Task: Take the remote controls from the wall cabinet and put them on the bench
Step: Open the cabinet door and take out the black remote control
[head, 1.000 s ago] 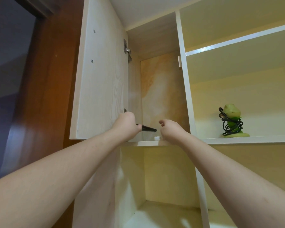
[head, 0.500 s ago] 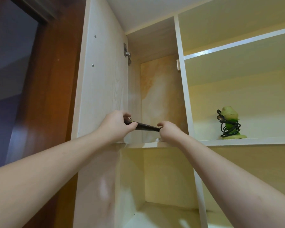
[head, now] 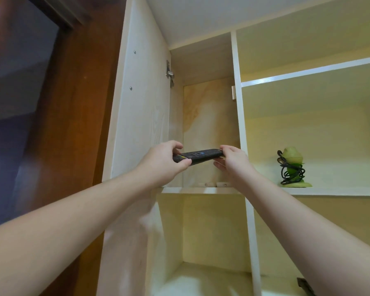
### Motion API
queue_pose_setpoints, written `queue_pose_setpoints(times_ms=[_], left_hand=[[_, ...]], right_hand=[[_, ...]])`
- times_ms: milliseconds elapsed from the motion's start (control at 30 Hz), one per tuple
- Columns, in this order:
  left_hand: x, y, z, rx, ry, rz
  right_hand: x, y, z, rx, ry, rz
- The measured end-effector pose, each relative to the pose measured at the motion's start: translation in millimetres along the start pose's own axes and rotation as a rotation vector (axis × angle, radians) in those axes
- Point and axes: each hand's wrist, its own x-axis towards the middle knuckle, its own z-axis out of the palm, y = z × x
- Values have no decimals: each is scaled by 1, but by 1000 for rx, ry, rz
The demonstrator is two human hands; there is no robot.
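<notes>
Hanging lengthwise above the cabinet shelf [head: 201, 190], the black remote control [head: 198, 155] is held at both ends: left hand [head: 162, 161] has its grip curled round the left end, right hand [head: 233, 160] pinches the right end. Right of the remote, a green figurine [head: 292, 167] wrapped in black cable stands on the neighbouring shelf.

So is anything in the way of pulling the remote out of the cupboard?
Nothing visible is. The remote control is gripped at both ends by the left hand and right hand, above the shelf. The cabinet door stands open to the left. The bench is out of view.
</notes>
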Motion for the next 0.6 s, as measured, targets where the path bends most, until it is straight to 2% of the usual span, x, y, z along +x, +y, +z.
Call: queue_pose_setpoints(times_ms=[233, 600], left_hand=[[-14, 4, -17, -74, -19, 9], [-57, 11, -46, -304, -115, 92]], right_hand=[[-24, -13, -3, -97, 11, -18], [-85, -54, -20, 139, 146, 61]])
